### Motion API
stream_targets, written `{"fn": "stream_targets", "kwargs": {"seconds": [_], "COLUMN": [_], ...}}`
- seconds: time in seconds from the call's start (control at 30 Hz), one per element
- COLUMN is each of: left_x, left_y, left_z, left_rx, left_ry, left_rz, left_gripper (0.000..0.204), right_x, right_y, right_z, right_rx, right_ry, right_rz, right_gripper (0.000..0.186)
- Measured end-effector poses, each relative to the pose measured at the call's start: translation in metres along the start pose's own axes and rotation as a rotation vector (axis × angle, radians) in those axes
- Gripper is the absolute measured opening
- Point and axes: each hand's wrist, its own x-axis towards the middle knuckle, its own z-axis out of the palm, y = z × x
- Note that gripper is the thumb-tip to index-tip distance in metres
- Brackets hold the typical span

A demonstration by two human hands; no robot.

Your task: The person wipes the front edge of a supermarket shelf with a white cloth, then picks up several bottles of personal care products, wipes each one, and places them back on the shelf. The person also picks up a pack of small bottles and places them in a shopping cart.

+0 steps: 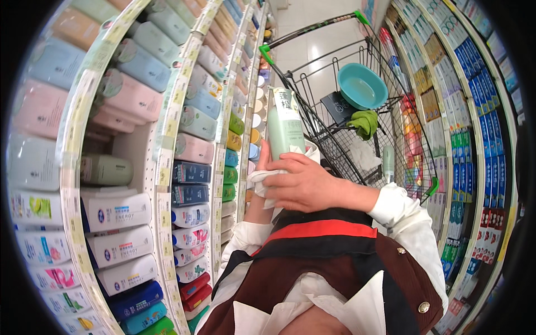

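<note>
A pale green pump-less bottle, likely shampoo or body wash, stands tilted in front of my chest, with a clear and white label near its top. My left hand grips its lower part from the left, mostly hidden behind a white cloth. From the right, my right hand presses that cloth round the bottle's lower end, fingers bent over it. The bottle's base is covered by the cloth and my fingers.
A black wire cart with green corners stands ahead, holding a teal basin, a dark box, a green cloth and another pale green bottle. Shelves of bottles rise at left, boxed goods at right.
</note>
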Motion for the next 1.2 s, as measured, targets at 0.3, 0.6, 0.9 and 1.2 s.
{"fn": "stream_targets", "kwargs": {"seconds": [0.3, 0.6, 0.9, 1.2], "left_x": [-0.038, -0.047, -0.069, -0.085], "left_y": [0.003, 0.039, 0.034, 0.003], "left_z": [-0.005, 0.006, -0.021, -0.035], "left_rx": [0.247, 0.180, 0.478, 0.101], "left_ry": [-0.028, -0.068, -0.066, -0.244], "left_rz": [0.212, 0.619, 0.301, 0.098], "left_gripper": [0.091, 0.104, 0.080, 0.090], "right_x": [0.061, 0.012, 0.050, 0.063], "right_y": [0.048, 0.018, 0.066, 0.039], "right_z": [0.010, 0.055, 0.033, 0.029], "right_rx": [-0.210, 0.373, 1.323, 1.757], "right_ry": [0.258, 0.288, 0.597, 0.524], "right_rz": [0.128, 0.224, 0.924, 1.057], "right_gripper": [0.014, 0.026, 0.020, 0.037]}}
